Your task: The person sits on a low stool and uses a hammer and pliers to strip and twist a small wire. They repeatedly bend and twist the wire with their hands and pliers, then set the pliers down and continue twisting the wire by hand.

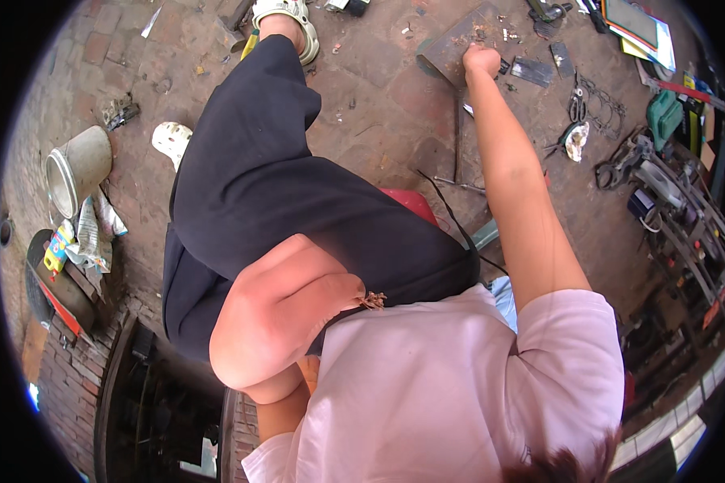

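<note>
My right hand (482, 60) is at the end of my stretched right arm, low over a dark flat plate (447, 50) on the ground. Its fingers are closed; whatever is in them is hidden. Small crumbs and chips lie on the plate and beside it. Close to the right hand are dark rectangular pieces (532, 71). My left hand (286, 310) is raised near my chest over my dark trousers, its fingers curled in. A small brown crumpled thing (371, 301) shows at its fingertips, too unclear to name.
Scissors (577, 105) and tangled wire (604, 109) lie to the right, before a heap of metal parts (669, 189). A grey bucket (89, 161) rests tilted at the left. A red seat edge (412, 203) shows beneath me. A dark rod (458, 141) lies below the plate.
</note>
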The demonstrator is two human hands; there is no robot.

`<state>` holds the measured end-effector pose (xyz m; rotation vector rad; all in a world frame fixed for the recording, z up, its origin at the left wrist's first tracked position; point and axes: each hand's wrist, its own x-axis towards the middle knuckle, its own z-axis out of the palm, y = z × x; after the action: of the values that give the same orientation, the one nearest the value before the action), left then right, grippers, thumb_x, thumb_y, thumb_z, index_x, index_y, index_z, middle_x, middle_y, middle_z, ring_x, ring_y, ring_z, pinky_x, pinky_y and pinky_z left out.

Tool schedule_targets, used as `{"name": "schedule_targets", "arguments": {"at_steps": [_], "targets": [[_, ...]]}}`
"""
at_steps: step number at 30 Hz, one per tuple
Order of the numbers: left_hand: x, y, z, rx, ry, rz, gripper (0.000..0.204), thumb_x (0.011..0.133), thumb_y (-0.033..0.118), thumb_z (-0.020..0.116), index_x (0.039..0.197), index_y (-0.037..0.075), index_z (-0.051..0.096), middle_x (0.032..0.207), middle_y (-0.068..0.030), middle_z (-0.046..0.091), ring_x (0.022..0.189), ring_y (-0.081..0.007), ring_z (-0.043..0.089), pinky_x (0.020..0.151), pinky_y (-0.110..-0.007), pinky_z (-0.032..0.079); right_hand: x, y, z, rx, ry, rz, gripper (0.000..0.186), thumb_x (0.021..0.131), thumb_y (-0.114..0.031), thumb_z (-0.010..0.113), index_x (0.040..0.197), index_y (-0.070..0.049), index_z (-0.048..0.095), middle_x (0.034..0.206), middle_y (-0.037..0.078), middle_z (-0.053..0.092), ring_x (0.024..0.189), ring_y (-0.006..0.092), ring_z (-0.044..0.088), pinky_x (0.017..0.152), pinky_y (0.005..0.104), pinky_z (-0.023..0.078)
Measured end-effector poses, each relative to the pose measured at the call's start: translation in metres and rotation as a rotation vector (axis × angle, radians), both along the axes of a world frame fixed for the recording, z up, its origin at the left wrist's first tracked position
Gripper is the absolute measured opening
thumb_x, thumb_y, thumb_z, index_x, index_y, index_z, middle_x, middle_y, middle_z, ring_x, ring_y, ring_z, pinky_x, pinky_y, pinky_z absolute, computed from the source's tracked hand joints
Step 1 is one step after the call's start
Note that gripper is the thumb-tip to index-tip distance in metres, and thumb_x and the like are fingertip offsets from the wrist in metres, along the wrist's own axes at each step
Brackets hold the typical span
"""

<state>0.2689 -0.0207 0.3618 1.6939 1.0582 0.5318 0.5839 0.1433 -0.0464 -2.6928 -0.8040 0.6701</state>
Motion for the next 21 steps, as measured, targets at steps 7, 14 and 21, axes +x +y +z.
{"name": "schedule_targets", "arguments": {"at_steps": [7, 14, 21], "targets": [[0.008, -0.008, -0.017, -0.060, -0.103, 0.229, 0.013, 0.075, 0.002, 0.072, 0.086, -0.001, 0.067, 0.083, -0.0085, 0.065, 0.072, -0.0233, 0.059, 0.062, -0.032, 0.047, 0.017, -0.045, 0.043, 0.471, 1.078, -0.095, 0.018, 0.094, -0.013, 0.065, 0.107, -0.001, 0.061, 0.087, 0.003, 0.062, 0.073, 0.0110, 0.056, 0.069, 0.0240, 0.049], [0.040, -0.019, -0.045, -0.422, -0.651, 0.760, 0.010, 0.094, 0.003, 0.061, 0.095, -0.005, 0.066, 0.086, -0.0044, 0.062, 0.073, -0.0090, 0.055, 0.067, -0.022, 0.046, -0.024, -0.084, 0.203, 0.476, 1.855, 0.009, 0.014, 0.094, -0.007, 0.062, 0.107, -0.003, 0.059, 0.096, 0.005, 0.060, 0.083, 0.0114, 0.054, 0.074, 0.0228, 0.047], [0.062, -0.033, -0.050, -0.488, -0.780, 0.995, 0.015, 0.096, 0.009, 0.060, 0.102, -0.003, 0.067, 0.089, -0.0042, 0.067, 0.078, -0.0084, 0.059, 0.068, -0.023, 0.048, -0.081, -0.125, 0.306, 0.362, 1.843, 0.421, 0.012, 0.092, -0.006, 0.064, 0.102, -0.002, 0.060, 0.092, 0.008, 0.065, 0.076, 0.0136, 0.060, 0.067, 0.0251, 0.049]]}}
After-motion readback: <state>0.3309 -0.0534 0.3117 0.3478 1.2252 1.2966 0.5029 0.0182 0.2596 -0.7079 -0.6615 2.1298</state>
